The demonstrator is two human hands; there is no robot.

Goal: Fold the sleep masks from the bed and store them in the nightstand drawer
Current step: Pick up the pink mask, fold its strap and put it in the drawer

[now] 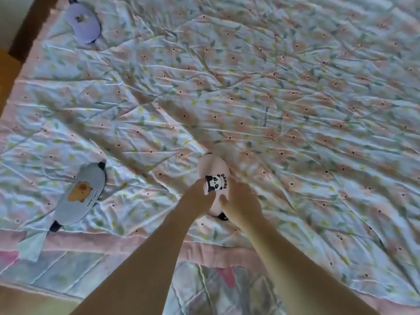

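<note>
- The bed (295, 87) fills almost the whole picture. Its cover is wrinkly, with pink flowers and green leaves on it, and a plain pink strip along the near edge.
- A brown wooden edge (29, 28) runs up the far left side of the bed.
- Two bare arms reach out from the bottom of the picture to the middle of the bed.
- The blue mask (79, 194) lies flat on the left side of the bed, near the pink strip. It has an orange animal and some small words on it. It is tilted, with dark strap ends at its top and bottom. No hand is touching it.
- The purple mask (84, 23) lies flat far away in the top left corner, close to the wooden edge. It is well apart from the other two masks.
- The pink mask (212, 167) lies on the bed in the middle, between the two hands. It has a panda picture and the word PANDA on it.
- The left hand (197, 196) rests on the left side of the pink mask, its fingers bent and touching the panda picture.
- The right hand (241, 201) rests on the right side of the pink mask, its fingers pressing on the near half.
- I cannot tell if the hands are pinching the pink mask or just pressing on it.
</note>
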